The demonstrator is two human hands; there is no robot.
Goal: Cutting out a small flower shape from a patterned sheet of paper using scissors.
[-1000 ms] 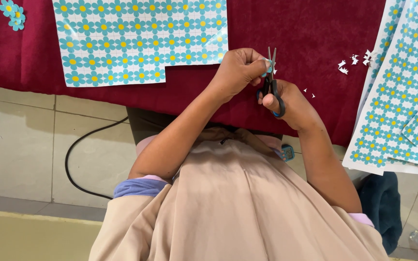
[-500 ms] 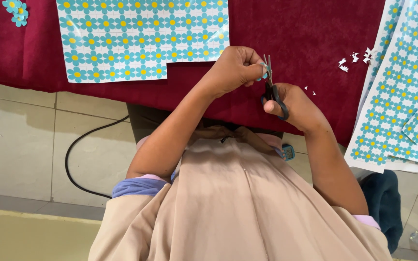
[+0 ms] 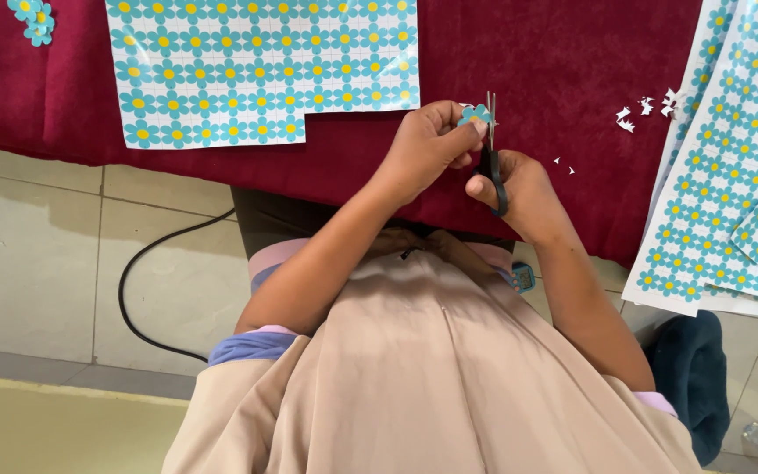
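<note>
Mid-trim above the maroon cloth point(image 3: 572, 53): left hand point(image 3: 427, 145) pinching a small paper flower point(image 3: 475, 113), right hand point(image 3: 519, 189) gripping black scissors point(image 3: 491, 154) beside it, next probably turning the flower into the blades.

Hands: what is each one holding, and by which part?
The left hand pinches a small blue flower cutout by its edge, fingertips only. The right hand holds the scissors by their black handle loops, blades pointing up.

Left hand point(image 3: 427, 145) pinches a flower cutout point(image 3: 475, 113); right hand point(image 3: 519, 189) grips scissors point(image 3: 490, 149).
</note>
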